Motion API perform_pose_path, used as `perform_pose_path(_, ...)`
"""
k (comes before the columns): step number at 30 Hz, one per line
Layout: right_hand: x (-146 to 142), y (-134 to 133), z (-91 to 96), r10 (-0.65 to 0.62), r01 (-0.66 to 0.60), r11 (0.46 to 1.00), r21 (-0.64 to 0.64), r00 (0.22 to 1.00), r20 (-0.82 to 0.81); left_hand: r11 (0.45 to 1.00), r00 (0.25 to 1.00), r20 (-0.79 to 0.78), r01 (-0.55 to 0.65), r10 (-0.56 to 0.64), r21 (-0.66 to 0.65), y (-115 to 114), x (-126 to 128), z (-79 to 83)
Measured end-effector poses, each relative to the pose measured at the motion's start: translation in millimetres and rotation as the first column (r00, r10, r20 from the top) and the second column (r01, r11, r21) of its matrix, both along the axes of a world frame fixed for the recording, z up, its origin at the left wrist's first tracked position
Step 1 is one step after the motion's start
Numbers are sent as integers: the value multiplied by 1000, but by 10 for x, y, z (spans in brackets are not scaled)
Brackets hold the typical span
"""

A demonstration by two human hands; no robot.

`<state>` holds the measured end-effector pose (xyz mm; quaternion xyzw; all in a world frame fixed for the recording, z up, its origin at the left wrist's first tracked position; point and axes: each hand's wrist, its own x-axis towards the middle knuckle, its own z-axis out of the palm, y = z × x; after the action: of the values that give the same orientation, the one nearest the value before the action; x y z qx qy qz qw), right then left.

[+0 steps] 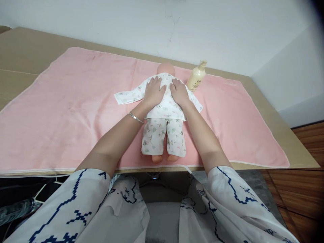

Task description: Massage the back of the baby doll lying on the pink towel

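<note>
A baby doll (165, 109) in a white printed top and trousers lies flat, its head (166, 69) away from me and its feet near the table's front edge. No facial features show on the head. My left hand (154, 91) rests flat on the left side of the doll's upper body, fingers stretched out. On the right side my right hand (180, 92) lies the same way, thumb toward the middle. Neither hand grips anything. One sleeve (129, 96) of the top spreads out to the left; the other is partly behind my right forearm.
Beneath the doll a pink blanket (63, 111) covers much of the wooden table (25, 47). A cream pump bottle (196, 77) stands just beyond my right hand. The white wall (113, 23) rises behind the table. A wooden cabinet (298, 192) is at the lower right.
</note>
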<state>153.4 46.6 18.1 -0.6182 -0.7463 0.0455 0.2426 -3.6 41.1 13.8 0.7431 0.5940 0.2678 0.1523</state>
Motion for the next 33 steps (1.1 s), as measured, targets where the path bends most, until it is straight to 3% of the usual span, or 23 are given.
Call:
perform_pose_path(6,-18,-2,-27,-6,6,1000,-4,999,-42,1000,1000,-5,5,-5,10,-6,-11,-4)
perform_pose_path(12,15,17,-37,1,-3,999,-50,999,-39,997,998,-40,-56,58,49,-262,83,100)
perform_pose_path(15,11,-19,10,14,-15,999,-36,999,-37,997,999,-36,-12,15,77,-330,114,145)
perform_pose_path(18,-45,-138,142,18,-18,1000,-17,999,-28,997,999,0,42,-42,71,-212,63,124)
perform_pose_path(24,-252,-405,372,-28,30,998,-48,999,44,999,991,127,31,-35,36,224,-133,-24)
perform_pose_path(27,-254,-358,320,-8,9,998,-57,1000,13,1000,995,99,-9,6,22,222,-107,-33)
perform_pose_path(33,-20,-30,50,55,-58,998,-35,995,-83,997,1000,-10,-6,7,74,-143,124,56)
